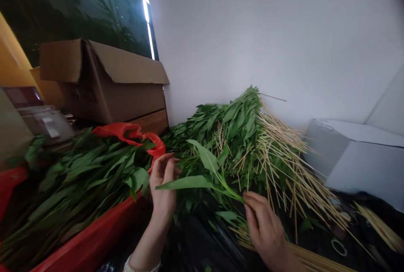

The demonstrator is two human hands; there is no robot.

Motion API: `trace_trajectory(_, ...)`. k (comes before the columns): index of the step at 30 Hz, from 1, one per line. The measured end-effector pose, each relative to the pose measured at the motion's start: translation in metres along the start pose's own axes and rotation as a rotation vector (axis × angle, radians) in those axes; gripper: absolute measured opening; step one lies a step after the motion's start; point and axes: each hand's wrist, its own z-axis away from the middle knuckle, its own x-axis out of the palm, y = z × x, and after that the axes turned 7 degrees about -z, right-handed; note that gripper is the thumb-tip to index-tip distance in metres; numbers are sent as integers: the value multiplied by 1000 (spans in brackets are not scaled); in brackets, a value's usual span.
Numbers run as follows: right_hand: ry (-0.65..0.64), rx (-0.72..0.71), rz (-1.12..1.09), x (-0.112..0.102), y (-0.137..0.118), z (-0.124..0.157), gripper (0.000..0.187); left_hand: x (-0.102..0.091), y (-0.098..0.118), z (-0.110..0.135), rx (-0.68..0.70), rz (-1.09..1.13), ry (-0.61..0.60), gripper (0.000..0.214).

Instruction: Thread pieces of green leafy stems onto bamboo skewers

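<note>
Pinching, right hand (265, 230): fingers (254, 206) closed narrowly on the stem end of a leafy green sprig (202, 181), with long lance-shaped leaves and thin pale-green stalks. Left hand (162, 188): fingers (167, 169) curled close together just beside the sprig; whether they grip anything cannot be told. Sprig held between the hands, in front of a heaped pile of leafy stems (233, 133) mixed with thin, straight, pale wooden skewers (284, 158). Risks: the skewers lie loose and crisscrossed, so a tug on the sprig could drag them across the black plastic sheeting (202, 246); any sharp tips could prick bare skin; smooth leaves may slip from the fingers, and thin stalks could snap under hard squeezing. Also listed: a second mass of leaves (75, 179) in a red container (91, 238); a crumpled, glossy red plastic bag (123, 131); a brown corrugated cardboard box (107, 91), flaps open; a white box (356, 158) with crisp folded edges; a small tape roll (339, 246); a beaded bracelet (139, 267) on the left wrist
</note>
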Motion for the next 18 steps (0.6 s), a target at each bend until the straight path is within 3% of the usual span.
trace_trajectory(5, 43, -141, 88, -6, -2, -6, 23, -19, 29, 8, 126, 63, 466, 19)
trace_trajectory(7, 38, -193, 114, -8, -1, -8, 24, -24, 39, 17, 289, -74, 485, 14)
trace_trajectory(8, 35, -213, 125, -9, 0, -8, 25, -25, 41, 22, 399, -183, 404, 12)
trace_trajectory(10, 23, -258, 148, -10, 0, -9, 25, -22, 42, 32, 614, -395, 102, 11)
trace_trajectory(13, -18, -334, 201, -13, -2, -11, 27, -12, 35, 39, 813, -537, -316, 21)
trace_trajectory(18, -51, -398, 240, -17, -10, -18, 25, 1, 23, 31, 923, -616, -599, 19)
